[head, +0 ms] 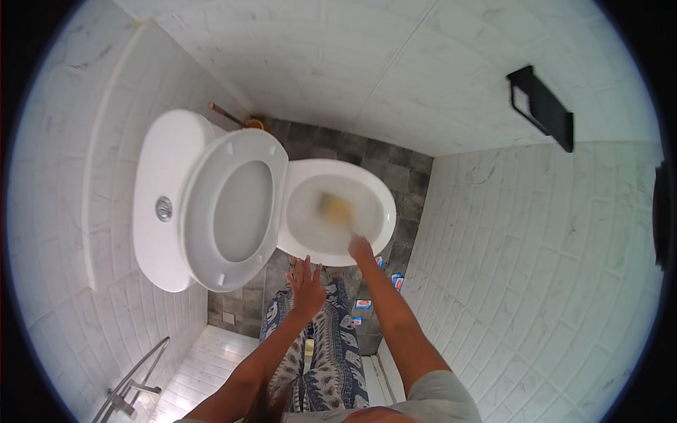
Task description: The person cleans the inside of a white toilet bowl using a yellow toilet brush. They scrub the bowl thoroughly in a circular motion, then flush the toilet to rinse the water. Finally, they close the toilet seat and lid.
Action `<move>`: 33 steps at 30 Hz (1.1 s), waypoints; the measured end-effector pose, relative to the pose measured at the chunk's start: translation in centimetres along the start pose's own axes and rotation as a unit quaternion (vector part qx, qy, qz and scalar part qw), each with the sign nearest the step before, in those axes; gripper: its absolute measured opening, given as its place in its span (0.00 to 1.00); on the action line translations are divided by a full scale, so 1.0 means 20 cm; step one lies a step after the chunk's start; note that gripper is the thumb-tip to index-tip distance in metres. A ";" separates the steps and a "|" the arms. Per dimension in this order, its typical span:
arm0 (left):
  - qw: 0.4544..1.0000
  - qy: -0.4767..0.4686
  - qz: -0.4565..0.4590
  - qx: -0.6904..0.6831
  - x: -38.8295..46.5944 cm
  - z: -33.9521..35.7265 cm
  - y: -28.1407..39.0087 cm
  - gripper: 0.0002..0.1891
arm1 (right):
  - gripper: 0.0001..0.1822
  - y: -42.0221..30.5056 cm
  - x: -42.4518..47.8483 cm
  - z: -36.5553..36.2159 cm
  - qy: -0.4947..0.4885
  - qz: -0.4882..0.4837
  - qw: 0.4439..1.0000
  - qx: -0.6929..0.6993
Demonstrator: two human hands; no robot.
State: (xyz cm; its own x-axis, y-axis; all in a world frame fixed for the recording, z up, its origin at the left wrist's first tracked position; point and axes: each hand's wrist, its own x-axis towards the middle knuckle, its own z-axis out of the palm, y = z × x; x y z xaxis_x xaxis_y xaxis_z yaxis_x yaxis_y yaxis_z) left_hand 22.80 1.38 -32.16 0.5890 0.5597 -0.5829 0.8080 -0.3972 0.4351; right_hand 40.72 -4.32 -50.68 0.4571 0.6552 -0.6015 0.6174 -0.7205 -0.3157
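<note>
My right hand (360,247) is closed at the near rim of a white toilet bowl (390,217). It grips the handle of a yellow brush (336,208), whose blurred head is inside the bowl; the brush's exact kind is hard to tell. My left hand (305,291) is spread with nothing in it, its fingertips close to the bowl's near edge. The toilet seat (201,222) and lid stand raised against the white cistern (158,143), which has a round metal flush button (164,209).
Several small blue, white and red packets (363,304) lie on the dark tiled floor. Behind the toilet, a brown handle (225,113) leans from an orange container (255,124). A black holder (545,108) is on the marble-look wall. A shower hose (132,373) hangs at lower left.
</note>
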 end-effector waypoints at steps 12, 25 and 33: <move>0.995 0.026 -0.058 -0.071 -0.01 0.18 -0.11 0.31 | 0.23 -0.07 -0.30 0.05 -0.116 -0.057 0.991 0.033; 0.990 0.063 -0.043 -0.115 0.05 0.09 0.08 0.29 | 0.23 0.10 -0.43 -0.39 -0.142 -0.063 0.961 -0.230; 0.991 0.051 -0.049 -0.109 0.08 0.11 0.10 0.32 | 0.21 0.07 -0.20 -0.68 -0.095 -0.093 0.953 -0.273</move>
State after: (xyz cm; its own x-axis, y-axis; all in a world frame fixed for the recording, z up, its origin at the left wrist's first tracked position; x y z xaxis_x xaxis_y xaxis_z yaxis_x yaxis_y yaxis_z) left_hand 25.36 -0.18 -33.80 0.4941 0.6627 -0.5627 0.8331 -0.1758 0.5245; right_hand 48.56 -4.83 -38.78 0.2152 0.6692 -0.7112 0.9412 -0.3365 -0.0319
